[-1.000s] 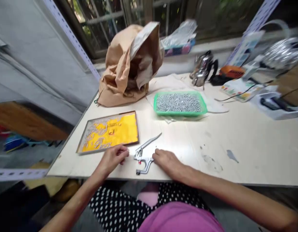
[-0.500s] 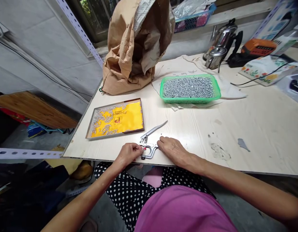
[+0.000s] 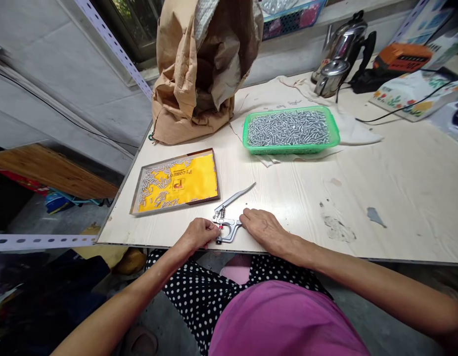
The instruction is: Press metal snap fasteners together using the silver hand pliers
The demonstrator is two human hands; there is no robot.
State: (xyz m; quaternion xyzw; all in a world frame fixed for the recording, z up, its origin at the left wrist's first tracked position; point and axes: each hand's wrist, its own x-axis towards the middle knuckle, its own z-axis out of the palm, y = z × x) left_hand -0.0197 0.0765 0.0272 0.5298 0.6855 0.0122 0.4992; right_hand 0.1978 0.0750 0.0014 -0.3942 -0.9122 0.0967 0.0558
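Observation:
Snap-fastener pliers (image 3: 232, 223) lie near the table's front edge, their upper handle raised and a spring and a red spot showing by the jaws. My left hand (image 3: 200, 232) is closed in a pinch at the jaw end; whatever sits between the fingertips is too small to make out. My right hand (image 3: 264, 227) rests on the table with curled fingers closed on the end of the lower handle. Beyond my left hand is a shallow tray (image 3: 218, 187) with a yellow lining (image 3: 199, 179) and several small metal pins (image 3: 151, 183) scattered on its left side.
A green plastic basket (image 3: 293, 149) full of small metal pieces stands on a cloth farther back. At the back left stands a large brown paper sack (image 3: 177, 99). A metal kettle (image 3: 347, 42), a small metal pot (image 3: 332, 78) and an orange battery-like block (image 3: 403, 57) are at the back right.
The camera view has shifted slightly. Both hands and the pliers keep nearly the same places on the table, with the pinch still at the jaws.

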